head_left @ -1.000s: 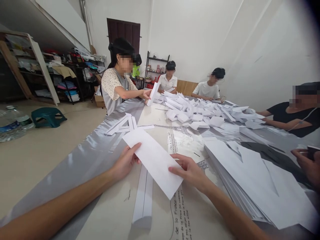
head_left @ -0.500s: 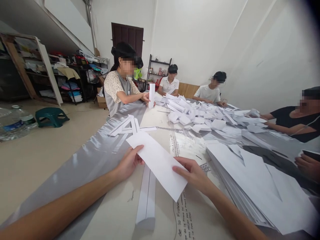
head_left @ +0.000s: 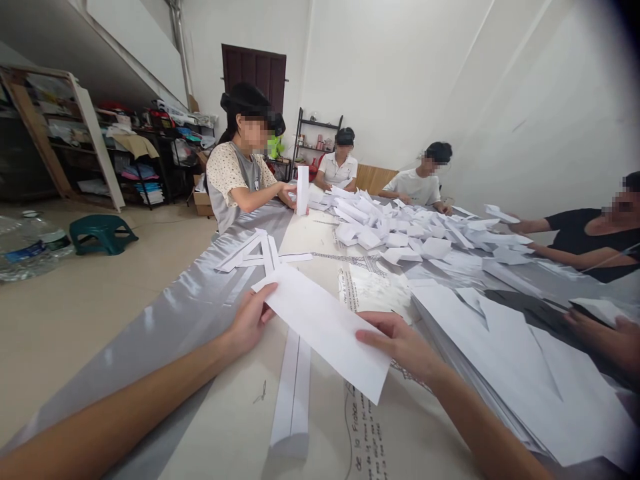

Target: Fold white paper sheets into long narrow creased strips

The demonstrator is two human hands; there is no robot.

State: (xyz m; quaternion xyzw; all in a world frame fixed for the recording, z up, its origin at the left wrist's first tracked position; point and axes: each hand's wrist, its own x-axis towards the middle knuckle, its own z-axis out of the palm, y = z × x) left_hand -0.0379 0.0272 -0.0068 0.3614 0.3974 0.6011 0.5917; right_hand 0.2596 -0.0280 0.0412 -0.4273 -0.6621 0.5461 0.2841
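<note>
A long white paper strip (head_left: 325,327) hangs a little above the table, held at both ends. My left hand (head_left: 249,322) pinches its far left corner with closed fingers. My right hand (head_left: 400,345) grips its near right edge, thumb on top. Under the strip lies a narrow folded paper piece (head_left: 293,397) on the printed table cover (head_left: 235,427). A thick stack of white cut sheets (head_left: 520,363) sits just right of my right hand.
A heap of folded white papers (head_left: 410,230) fills the table's middle, with loose strips (head_left: 257,250) to its left. Several other people sit around the far and right sides. A green stool (head_left: 100,233) and a water bottle (head_left: 27,247) stand at left.
The strip has turned and shifted right, its near end lower and further right. My right hand moved right with it; my left hand rose slightly.
</note>
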